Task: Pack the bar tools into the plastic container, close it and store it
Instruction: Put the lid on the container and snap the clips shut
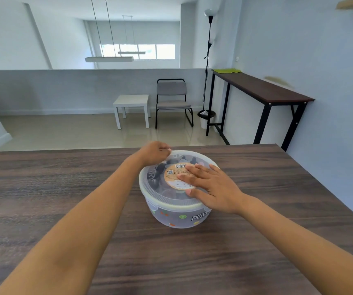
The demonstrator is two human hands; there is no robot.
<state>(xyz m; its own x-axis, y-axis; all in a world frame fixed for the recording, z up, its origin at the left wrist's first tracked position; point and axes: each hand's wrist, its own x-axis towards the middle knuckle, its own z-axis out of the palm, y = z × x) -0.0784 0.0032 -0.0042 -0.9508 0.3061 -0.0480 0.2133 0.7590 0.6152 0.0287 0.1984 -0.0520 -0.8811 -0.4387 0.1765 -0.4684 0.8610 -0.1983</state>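
Note:
A round translucent plastic container (177, 218) with coloured dots stands on the dark wooden table (64, 199). Its clear lid (158, 188) lies on top, with a round tan label in the middle. Dark bar tools show dimly through the lid. My right hand (211, 188) rests flat on the lid with its fingers spread over the label. My left hand (155, 153) is curled at the lid's far left rim, fingertips pinching the edge.
Beyond the table's far edge lies a tiled floor with a small white side table (131, 103), a grey chair (172, 99), a floor lamp (208, 60) and a tall dark console table (263, 90) along the right wall.

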